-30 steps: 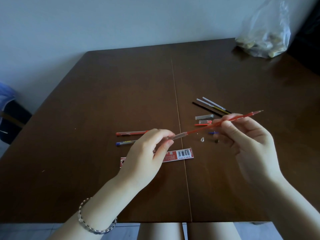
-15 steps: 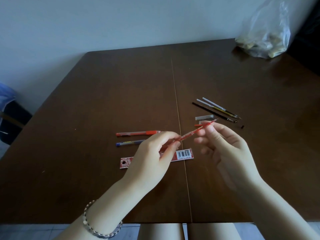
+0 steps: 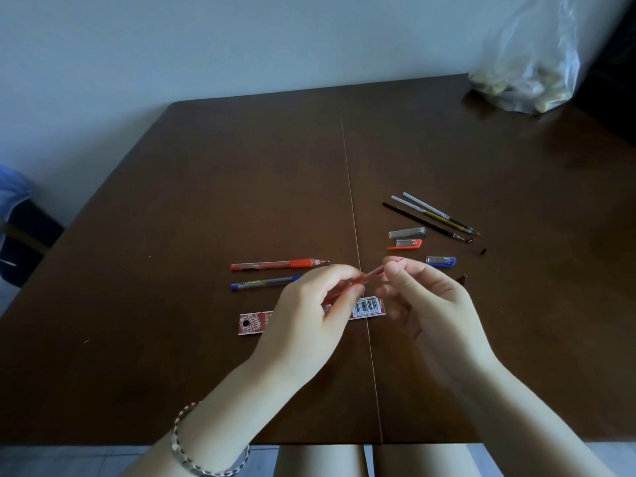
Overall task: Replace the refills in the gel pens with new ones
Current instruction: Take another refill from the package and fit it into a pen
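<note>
My left hand point(image 3: 309, 318) pinches a clear pen barrel, mostly hidden under its fingers. My right hand point(image 3: 423, 304) pinches the red refill point(image 3: 373, 273), of which only a short stretch shows between the two hands, the rest lying inside the barrel. On the table a red gel pen point(image 3: 278, 264) and a blue gel pen point(image 3: 263, 282) lie side by side to the left. Three loose refills point(image 3: 432, 216) lie at the right. A red refill packet point(image 3: 253, 322) with a barcode lies under my hands.
Three pen caps lie right of the table seam: a clear one point(image 3: 407, 232), a red one point(image 3: 407, 244), a blue one point(image 3: 441, 261). Small dark bits point(image 3: 483, 251) lie nearby. A plastic bag point(image 3: 526, 74) stands at the far right corner of the brown table point(image 3: 241, 166).
My right hand has pushed the red refill leftward into the barrel held by my left hand; far less of the refill sticks out now. The hands have come closer together.
</note>
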Motion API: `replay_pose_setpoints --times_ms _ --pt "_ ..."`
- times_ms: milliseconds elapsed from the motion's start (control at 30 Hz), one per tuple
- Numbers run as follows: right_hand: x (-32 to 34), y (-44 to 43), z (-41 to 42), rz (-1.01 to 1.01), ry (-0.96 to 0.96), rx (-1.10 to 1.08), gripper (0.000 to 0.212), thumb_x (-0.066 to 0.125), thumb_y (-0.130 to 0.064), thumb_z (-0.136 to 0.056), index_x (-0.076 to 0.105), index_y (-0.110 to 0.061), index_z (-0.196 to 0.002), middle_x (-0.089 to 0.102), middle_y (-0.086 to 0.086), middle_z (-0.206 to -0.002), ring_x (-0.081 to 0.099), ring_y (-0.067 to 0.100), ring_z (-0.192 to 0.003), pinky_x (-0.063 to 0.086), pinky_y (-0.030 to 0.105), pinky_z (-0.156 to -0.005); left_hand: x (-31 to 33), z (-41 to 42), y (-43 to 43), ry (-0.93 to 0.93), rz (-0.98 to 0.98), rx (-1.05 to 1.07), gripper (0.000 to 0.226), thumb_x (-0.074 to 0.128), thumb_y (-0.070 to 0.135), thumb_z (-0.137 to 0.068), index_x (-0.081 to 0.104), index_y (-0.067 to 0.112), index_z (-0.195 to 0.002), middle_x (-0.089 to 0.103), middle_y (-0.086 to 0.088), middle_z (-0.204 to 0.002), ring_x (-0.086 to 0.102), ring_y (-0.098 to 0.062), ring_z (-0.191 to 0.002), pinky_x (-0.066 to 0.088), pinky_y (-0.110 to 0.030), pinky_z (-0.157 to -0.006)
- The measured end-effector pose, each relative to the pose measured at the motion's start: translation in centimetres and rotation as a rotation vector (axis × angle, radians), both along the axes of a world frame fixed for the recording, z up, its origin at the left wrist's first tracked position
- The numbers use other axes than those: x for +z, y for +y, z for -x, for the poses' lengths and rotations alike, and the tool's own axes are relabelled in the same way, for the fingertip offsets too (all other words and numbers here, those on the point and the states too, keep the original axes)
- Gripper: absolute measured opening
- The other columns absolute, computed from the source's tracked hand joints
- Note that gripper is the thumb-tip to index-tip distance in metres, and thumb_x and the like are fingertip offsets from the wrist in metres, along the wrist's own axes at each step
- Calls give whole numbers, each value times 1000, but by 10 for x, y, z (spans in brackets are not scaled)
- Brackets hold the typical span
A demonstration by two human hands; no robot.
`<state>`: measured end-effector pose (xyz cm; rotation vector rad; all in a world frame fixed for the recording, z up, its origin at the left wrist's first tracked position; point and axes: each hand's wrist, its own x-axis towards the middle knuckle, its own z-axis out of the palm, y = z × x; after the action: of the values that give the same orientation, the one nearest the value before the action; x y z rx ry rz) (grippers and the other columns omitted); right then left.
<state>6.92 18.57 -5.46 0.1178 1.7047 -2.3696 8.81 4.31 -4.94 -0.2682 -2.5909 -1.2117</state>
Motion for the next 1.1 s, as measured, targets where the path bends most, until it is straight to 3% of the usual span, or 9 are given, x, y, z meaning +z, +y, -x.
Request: replay_pose_setpoints --times_ms 100,200,267,367,533,733,933,1100 --pt "0 10 1 -245 -8 65 16 71 -22 -69 72 -18 -84 68 1 -59 53 9 -50 43 17 -48 -2 1 -3 -27 -4 42 15 58 18 -84 64 19 -98 57 21 -81 56 9 -82 42 0 -66" --pt "-1 37 13 -806 267 -35 15 72 -14 -73 72 -23 -85 67 -7 -68 56 0 -56 41 8 -53 -4 2 -8 -75 21 101 16 57 21 -85 63 20 -100 61 15 -85 58 2 -77 45 -2 -67" --pt "1 55 27 -1208 515 -130 18 71 -12 -73 72 -20 -89 65 -3 -81 53 5 -73 41 19 -65 -6 3 -11 -98 33 124 16 57 22 -85 63 21 -100 61 13 -87 58 1 -79 46 -5 -69" --pt "-1 65 47 -1480 608 6 22 68 -20 -76 70 -19 -98 65 3 -99 45 25 -96 33 33 -80 -8 4 -11 -126 42 134 15 56 24 -86 62 23 -100 62 12 -87 59 -1 -80 48 -8 -66" --pt "-14 60 55 -1554 550 225 21 58 -31 -85 66 -27 -104 61 -5 -112 39 19 -110 28 32 -88 -7 5 -9 -134 49 123 15 55 26 -86 62 24 -99 64 11 -89 59 -2 -81 46 -5 -66" --pt "-16 60 54 -1548 528 227 16 56 -30 -85 66 -29 -98 62 -7 -104 39 15 -104 26 28 -80 -8 5 -10 -141 48 128 15 56 25 -86 62 24 -99 62 13 -89 58 -1 -80 45 -3 -68" --pt "-10 45 55 -1566 568 220 29 60 -34 -82 60 -28 -110 59 -7 -112 35 19 -116 26 36 -94 -8 5 -9 -151 50 126 14 55 25 -86 63 25 -99 64 12 -89 60 -3 -81 46 -4 -63" --pt "-15 27 63 -1565 625 293 19 54 -28 -87 65 -27 -103 62 -4 -112 37 18 -114 26 33 -93 -5 4 -13 -158 41 132 15 54 26 -86 62 25 -100 62 13 -90 58 0 -81 44 -2 -65"
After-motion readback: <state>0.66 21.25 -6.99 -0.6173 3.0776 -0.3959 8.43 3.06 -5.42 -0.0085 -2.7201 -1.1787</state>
